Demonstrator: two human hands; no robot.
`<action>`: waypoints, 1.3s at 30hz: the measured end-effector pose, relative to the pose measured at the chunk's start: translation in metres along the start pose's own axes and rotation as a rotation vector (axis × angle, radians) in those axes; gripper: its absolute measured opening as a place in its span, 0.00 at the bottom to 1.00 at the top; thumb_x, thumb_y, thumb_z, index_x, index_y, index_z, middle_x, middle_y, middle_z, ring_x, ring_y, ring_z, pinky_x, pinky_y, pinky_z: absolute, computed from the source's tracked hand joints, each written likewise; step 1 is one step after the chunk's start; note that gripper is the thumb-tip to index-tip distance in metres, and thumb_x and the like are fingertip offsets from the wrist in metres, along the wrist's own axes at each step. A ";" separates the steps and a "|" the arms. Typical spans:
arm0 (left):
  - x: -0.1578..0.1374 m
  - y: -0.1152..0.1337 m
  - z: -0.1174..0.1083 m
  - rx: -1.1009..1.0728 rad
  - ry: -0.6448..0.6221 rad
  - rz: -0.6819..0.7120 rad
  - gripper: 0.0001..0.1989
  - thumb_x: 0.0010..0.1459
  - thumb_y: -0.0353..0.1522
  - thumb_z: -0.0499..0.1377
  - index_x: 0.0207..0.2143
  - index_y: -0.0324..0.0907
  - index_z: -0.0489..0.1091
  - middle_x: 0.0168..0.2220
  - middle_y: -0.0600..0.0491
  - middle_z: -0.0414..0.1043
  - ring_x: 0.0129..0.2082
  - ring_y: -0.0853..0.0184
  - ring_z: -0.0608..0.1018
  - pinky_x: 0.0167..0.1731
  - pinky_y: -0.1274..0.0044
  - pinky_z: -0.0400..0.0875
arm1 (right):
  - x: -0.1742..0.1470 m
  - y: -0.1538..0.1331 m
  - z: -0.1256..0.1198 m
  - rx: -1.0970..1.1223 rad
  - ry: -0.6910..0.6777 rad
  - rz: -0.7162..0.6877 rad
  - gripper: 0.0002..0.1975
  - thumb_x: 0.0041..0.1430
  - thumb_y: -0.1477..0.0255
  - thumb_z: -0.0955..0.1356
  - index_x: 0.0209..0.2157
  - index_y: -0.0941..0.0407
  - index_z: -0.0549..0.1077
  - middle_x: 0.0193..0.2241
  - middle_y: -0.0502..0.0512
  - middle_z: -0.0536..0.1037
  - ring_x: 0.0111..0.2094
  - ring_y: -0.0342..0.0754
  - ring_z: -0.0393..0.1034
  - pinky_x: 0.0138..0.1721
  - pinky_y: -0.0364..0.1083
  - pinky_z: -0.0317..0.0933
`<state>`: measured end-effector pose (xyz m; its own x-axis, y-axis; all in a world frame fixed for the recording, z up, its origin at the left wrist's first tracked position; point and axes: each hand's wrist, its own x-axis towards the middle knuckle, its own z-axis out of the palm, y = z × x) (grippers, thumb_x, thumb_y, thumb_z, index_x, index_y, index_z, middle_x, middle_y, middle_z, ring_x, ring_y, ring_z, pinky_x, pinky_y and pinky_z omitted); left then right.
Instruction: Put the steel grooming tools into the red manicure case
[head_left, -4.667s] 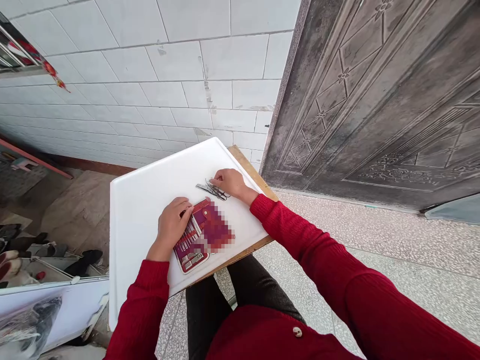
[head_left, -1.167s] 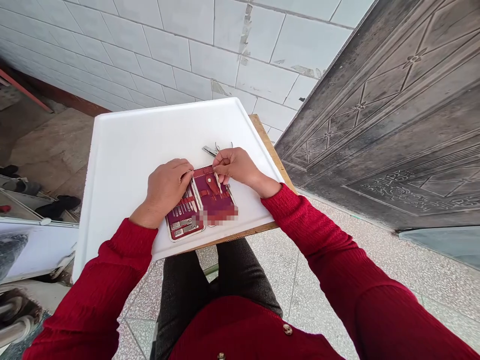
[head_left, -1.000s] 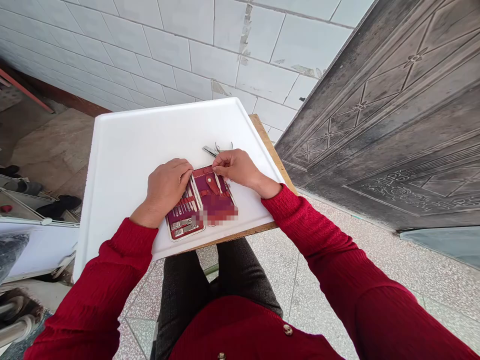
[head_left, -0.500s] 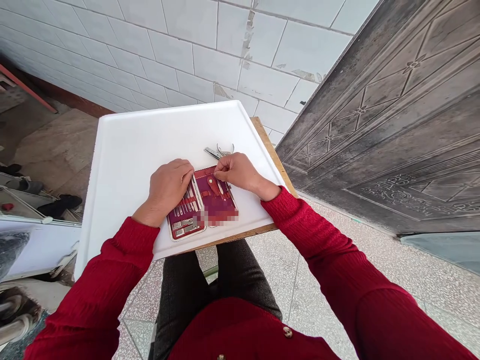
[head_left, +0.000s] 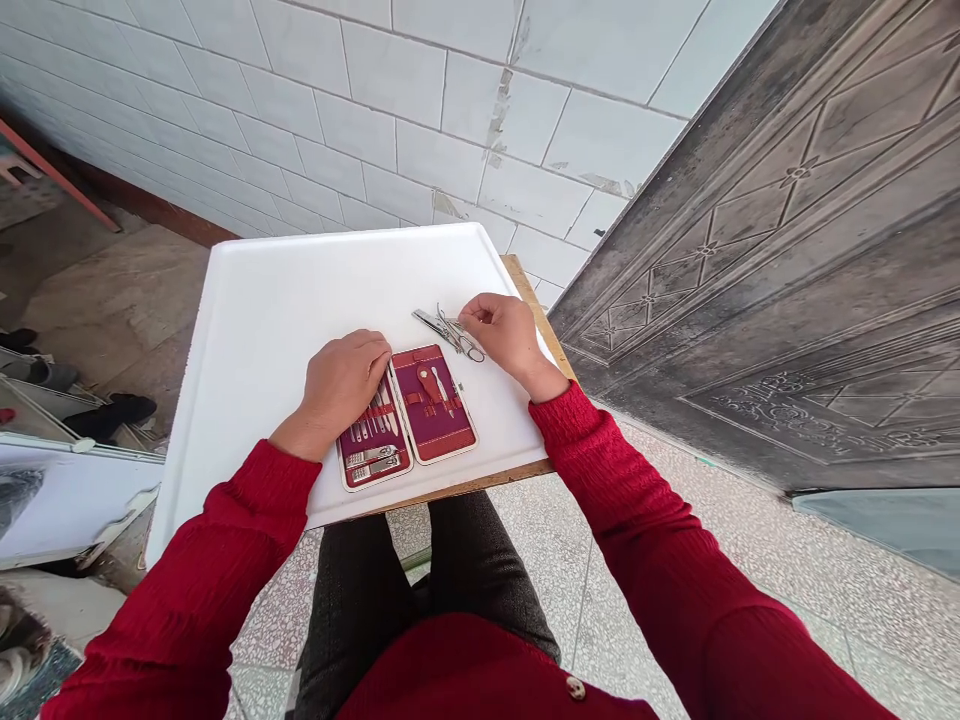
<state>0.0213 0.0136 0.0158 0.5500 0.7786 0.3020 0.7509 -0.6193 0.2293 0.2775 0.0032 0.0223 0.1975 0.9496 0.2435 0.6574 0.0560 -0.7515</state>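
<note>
White tiles point(head_left: 300, 130) stand beyond the white tabletop point(head_left: 262, 310) at twelve o'clock, and toward its four o'clock lies an open red-and-purple case point(head_left: 442, 440) of metal tools point(head_left: 373, 456). At the case's ten o'clock the left hand point(head_left: 345, 385) covers its edge, its hold unclear; at one o'clock the right hand point(head_left: 506, 335) curls close against loose scissors point(head_left: 459, 337) and metal implements point(head_left: 432, 322), whether gripping any, I cannot tell.

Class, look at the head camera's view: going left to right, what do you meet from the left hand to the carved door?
Left hand → loose metal tools → right hand → carved door. The open case is left out: it overlaps others.
</note>
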 end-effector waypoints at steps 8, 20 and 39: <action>-0.002 -0.003 0.004 0.008 0.020 0.028 0.17 0.73 0.32 0.49 0.38 0.44 0.77 0.46 0.50 0.82 0.43 0.58 0.81 0.39 0.68 0.72 | -0.004 -0.007 0.004 -0.234 -0.144 0.033 0.08 0.59 0.69 0.73 0.27 0.55 0.79 0.26 0.50 0.80 0.30 0.45 0.71 0.30 0.44 0.54; -0.002 -0.003 0.003 0.029 0.010 0.041 0.17 0.73 0.32 0.49 0.36 0.44 0.76 0.44 0.50 0.82 0.41 0.59 0.80 0.36 0.69 0.70 | -0.001 -0.003 -0.004 -0.092 -0.183 0.097 0.07 0.55 0.72 0.73 0.24 0.56 0.77 0.23 0.49 0.79 0.26 0.43 0.69 0.31 0.44 0.58; -0.002 -0.005 0.004 -0.003 0.019 0.022 0.17 0.72 0.33 0.49 0.38 0.44 0.77 0.47 0.50 0.82 0.43 0.58 0.81 0.38 0.68 0.73 | 0.003 0.005 -0.009 -0.221 -0.189 0.078 0.07 0.57 0.74 0.70 0.26 0.56 0.78 0.23 0.50 0.78 0.26 0.44 0.69 0.29 0.44 0.56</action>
<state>0.0178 0.0160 0.0101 0.5592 0.7631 0.3241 0.7378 -0.6363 0.2254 0.2879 0.0035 0.0243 0.1285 0.9901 0.0558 0.7920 -0.0686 -0.6067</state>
